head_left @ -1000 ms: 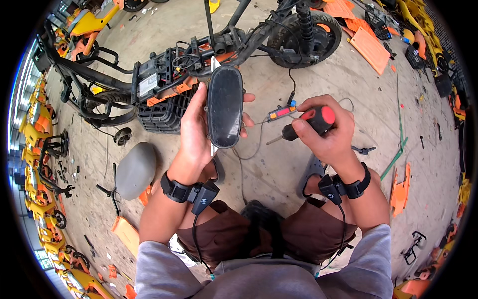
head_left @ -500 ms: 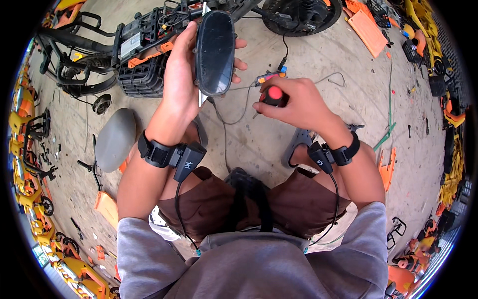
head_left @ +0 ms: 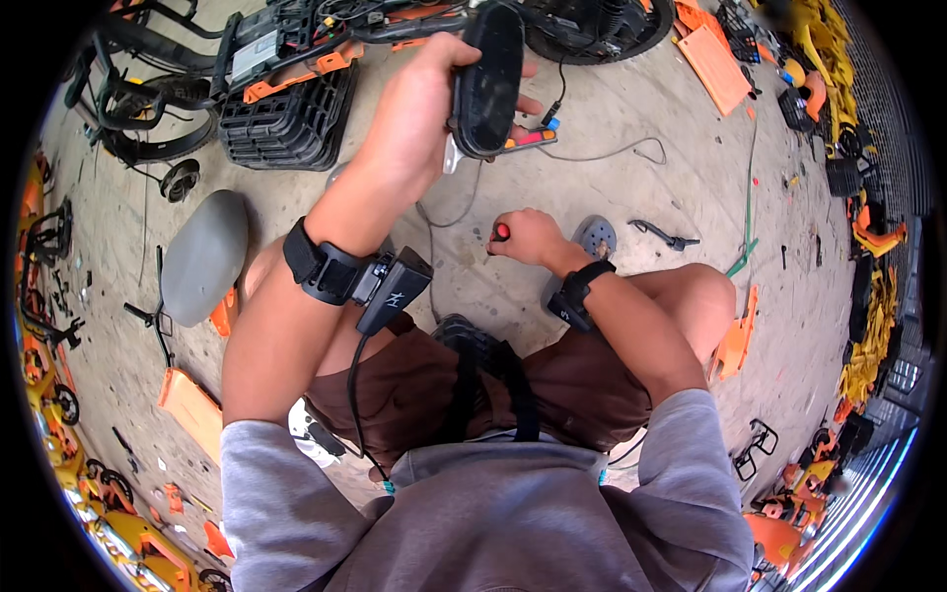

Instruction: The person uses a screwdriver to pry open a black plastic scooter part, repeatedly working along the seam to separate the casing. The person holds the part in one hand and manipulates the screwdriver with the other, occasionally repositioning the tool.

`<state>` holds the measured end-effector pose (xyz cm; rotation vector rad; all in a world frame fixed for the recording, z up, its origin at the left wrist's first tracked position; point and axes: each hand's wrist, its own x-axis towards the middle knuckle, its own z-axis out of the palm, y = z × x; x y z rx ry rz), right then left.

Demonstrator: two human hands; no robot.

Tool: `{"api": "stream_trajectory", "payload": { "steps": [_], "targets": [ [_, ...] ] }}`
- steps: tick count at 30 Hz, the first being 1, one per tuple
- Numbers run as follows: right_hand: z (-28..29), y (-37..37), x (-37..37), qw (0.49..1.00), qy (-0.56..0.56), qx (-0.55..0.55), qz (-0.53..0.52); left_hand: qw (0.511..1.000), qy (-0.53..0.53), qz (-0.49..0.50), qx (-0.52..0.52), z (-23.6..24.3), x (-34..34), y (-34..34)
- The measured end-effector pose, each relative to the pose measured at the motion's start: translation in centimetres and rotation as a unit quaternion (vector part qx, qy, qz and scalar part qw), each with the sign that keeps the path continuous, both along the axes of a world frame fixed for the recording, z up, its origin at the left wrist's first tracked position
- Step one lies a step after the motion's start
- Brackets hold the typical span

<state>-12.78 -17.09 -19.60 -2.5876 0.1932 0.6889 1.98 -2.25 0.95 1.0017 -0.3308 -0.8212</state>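
Observation:
My left hand [head_left: 419,104], raised at the upper middle, is closed around a long black oval part [head_left: 490,84] with a dusty, dark face. Its thumb lies along the near side, and other fingertips show past the far edge. A pale metal bracket [head_left: 452,153] sticks out below the part. Lower and to the right, my right hand [head_left: 536,237] is closed in a fist round a screwdriver [head_left: 502,231]. Only the red end of the handle shows clearly; most of the tool is hidden by the fingers.
A partly stripped vehicle frame [head_left: 326,44] with a black ribbed box [head_left: 286,128] stands at the upper left. A grey seat [head_left: 204,259] lies on the left. Cables [head_left: 602,158] trail over the concrete floor. An orange panel [head_left: 715,74] rests at the upper right.
My right hand has drawn down and away from the black part with the screwdriver. The left hand has shifted up and right, turning the part slightly.

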Motion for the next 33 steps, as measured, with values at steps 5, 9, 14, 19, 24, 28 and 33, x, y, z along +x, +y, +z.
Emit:
{"api": "stream_trajectory", "payload": {
  "steps": [5, 9, 14, 19, 24, 28, 33],
  "targets": [
    [-2.4, 0.3, -1.2, 0.998, 0.018, -0.009, -0.051, 0.997, 0.023, -0.007, 0.07, -0.2, -0.3, 0.6],
    [-2.9, 0.6, -1.7, 0.997, 0.01, -0.001, -0.076, 0.997, 0.021, -0.012, 0.08, 0.0, -0.2, 0.9],
    [-3.5, 0.4, -2.2, 0.998, 0.014, -0.022, -0.056, 0.996, 0.023, -0.008, 0.086, 0.1, -0.3, 0.6],
    [-3.8, 0.3, -2.3, 0.997, 0.019, -0.014, -0.069, 0.996, 0.016, -0.005, 0.087, 0.0, -0.3, 0.5],
    [-3.3, -0.1, -2.2, 0.996, 0.004, -0.014, -0.093, 0.996, 0.014, -0.023, 0.084, -0.4, 0.0, 0.5],
    [-0.4, -0.7, -0.8, 0.992, -0.015, 0.004, -0.125, 0.996, 0.029, 0.008, 0.085, -0.1, -0.3, 0.4],
    [5.1, -3.1, 1.6, 0.989, -0.058, 0.056, -0.126, 0.994, 0.04, 0.044, 0.089, -0.1, 0.0, 0.2]
  ]
}}
